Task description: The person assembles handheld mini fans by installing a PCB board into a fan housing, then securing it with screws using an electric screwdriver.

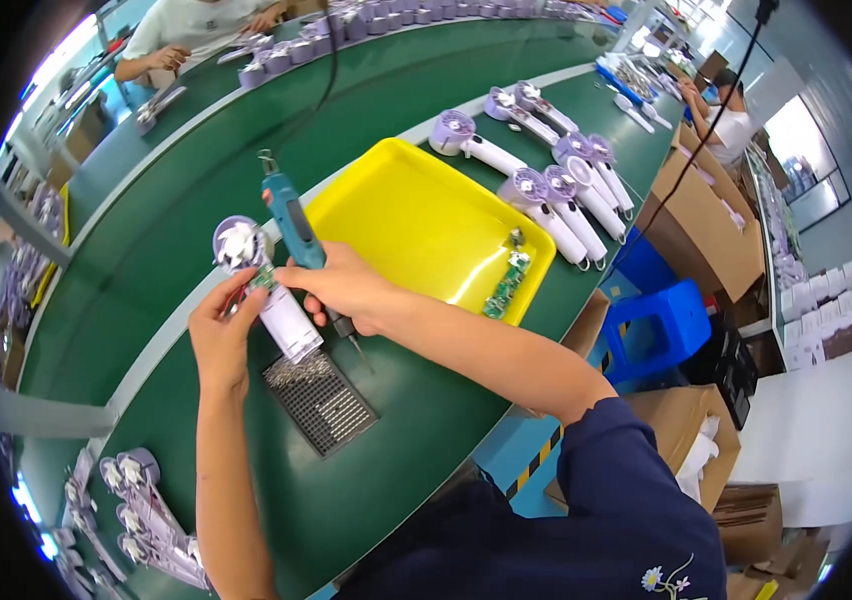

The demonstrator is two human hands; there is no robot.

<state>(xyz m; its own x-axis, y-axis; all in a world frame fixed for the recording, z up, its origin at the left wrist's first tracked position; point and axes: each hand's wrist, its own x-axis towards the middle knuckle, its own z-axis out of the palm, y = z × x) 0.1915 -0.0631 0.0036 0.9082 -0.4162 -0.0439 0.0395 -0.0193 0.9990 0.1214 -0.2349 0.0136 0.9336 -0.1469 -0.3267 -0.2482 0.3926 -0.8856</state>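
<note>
A lilac-and-white handheld fan [291, 328] lies on the green bench, its round head pointing away from me and its handle casing opened. At the neck, my left hand [220, 338] pinches a small green circuit board [263, 277], with thin red wires by the fingers. My right hand [354, 287] is closed around a teal electric screwdriver [292, 216], whose bit points down toward the bench on the near side. Its thumb and index finger reach to the circuit board too. Just below the handle sits a black screw tray [342, 416] with many small screws in its far part.
A yellow tray [386, 215] holding several green circuit boards [508, 287] stands right of my hands. More fans [556, 200] lie beyond it; opened ones [141, 510] lie at lower left. A blue stool [661, 335] and cardboard boxes stand at right. Two people work farther off.
</note>
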